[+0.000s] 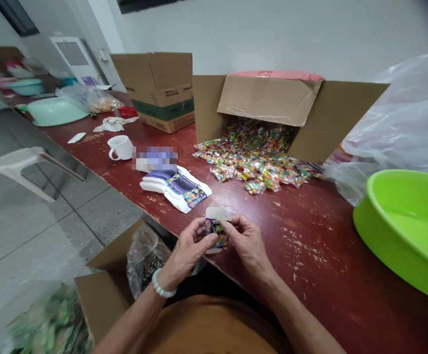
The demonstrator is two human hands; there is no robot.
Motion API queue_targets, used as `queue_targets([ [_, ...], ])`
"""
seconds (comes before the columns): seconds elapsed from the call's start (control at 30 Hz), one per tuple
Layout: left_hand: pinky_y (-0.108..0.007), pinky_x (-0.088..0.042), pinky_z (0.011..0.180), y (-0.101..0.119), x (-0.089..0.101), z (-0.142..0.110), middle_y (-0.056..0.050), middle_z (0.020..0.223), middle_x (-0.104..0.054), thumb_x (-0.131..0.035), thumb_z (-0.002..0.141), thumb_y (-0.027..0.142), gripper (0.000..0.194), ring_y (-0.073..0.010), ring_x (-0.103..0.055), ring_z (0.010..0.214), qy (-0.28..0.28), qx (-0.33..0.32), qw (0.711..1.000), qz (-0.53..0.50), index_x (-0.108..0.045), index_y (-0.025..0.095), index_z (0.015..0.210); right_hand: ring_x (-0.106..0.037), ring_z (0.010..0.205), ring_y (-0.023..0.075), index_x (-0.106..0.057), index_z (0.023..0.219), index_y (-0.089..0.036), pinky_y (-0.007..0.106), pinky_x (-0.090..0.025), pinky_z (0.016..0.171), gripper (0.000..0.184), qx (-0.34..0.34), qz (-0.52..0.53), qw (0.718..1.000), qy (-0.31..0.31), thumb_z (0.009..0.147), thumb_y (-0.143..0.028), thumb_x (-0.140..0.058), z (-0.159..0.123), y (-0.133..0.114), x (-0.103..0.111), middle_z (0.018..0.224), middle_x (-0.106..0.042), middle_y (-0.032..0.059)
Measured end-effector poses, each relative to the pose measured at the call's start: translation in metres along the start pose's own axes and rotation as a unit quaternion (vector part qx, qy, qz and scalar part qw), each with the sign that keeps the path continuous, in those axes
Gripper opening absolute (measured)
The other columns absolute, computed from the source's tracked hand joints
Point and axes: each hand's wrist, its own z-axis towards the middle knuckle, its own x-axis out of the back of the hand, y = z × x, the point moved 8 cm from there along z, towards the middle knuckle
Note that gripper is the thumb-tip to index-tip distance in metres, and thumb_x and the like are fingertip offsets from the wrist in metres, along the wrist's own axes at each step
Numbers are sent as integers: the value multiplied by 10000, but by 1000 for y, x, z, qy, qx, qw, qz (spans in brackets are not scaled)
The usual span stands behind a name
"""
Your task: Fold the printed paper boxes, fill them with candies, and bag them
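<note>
left hand [187, 245], right hand [246, 241] over worn red wood table [309, 275]; fingers [234, 225] pinching glossy packet [216, 233], probably foil

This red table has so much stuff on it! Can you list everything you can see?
red wooden table: one, dark red with worn paint, across the view
small wrapped packets: very many, multicoloured, spilling from the box onto the table
open cardboard box: one, brown, behind the packets
closed-up cardboard carton: one, brown with a green band, further along the table
white mug: one, white, on the table
stack of printed cards: one stack, white and purple, near the hands
lime green basin: one, right side of the table
pale green basin: one, far end of the table
clear plastic bag: one, right of the open box
low cardboard box: one, brown, below the table edge
white plastic stool: one, on the floor
purple printed card: one, held by both hands
left hand: one, wearing a white bead bracelet
right hand: one, on the card
</note>
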Motion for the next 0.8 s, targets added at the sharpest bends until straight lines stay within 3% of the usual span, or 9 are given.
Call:
queue_targets([
  [0.1,-285,-568,709,4,10,-5,-16,921,-709,-803,717,308,585,-168,-691,780,78,-42,996,6,-470,241,1193,-626,645,155,-649,864,-185,279,-510,605,302,8,-28,1000,2,762,-453,-742,6,1,4,760,-696,16],
  [0.2,-297,-575,774,6,11,-10,-23,966,-701,-779,738,296,579,-171,-696,827,110,-83,989,49,-466,259,1224,-636,695,157,-577,1088,-218,274,-516,634,420,25,-39,998,41,760,-411,-755,4,2,7,804,-682,-8],
  [0.33,-319,-573,837,5,5,-8,-65,1119,-697,-750,763,312,529,-199,-697,911,87,-69,993,51,-540,237,1243,-639,745,151,-594,1031,-218,269,-515,691,306,66,-10,997,40,798,-379,-709,-2,-2,1,851,-680,-3],
  [0.53,-266,-550,726,7,4,-3,-52,971,-688,-772,744,321,517,-165,-657,824,39,-11,999,5,-567,179,1197,-615,777,159,-701,868,-187,283,-475,764,219,87,-53,995,12,862,-400,-648,-2,-7,9,826,-705,14],
  [0.73,-188,-437,571,3,0,-2,23,728,-606,-775,749,349,364,-96,-545,640,-31,22,999,20,-577,171,997,-560,624,128,-679,735,-162,262,-435,633,289,-68,28,996,-59,728,-429,-788,5,19,10,703,-666,5],
  [0.8,-183,-411,552,1,0,-2,25,720,-593,-764,764,367,339,-93,-525,632,-46,25,998,27,-579,173,972,-554,586,117,-668,802,-171,248,-427,598,322,-96,61,991,-68,660,-402,-841,6,24,9,689,-656,-13],
])
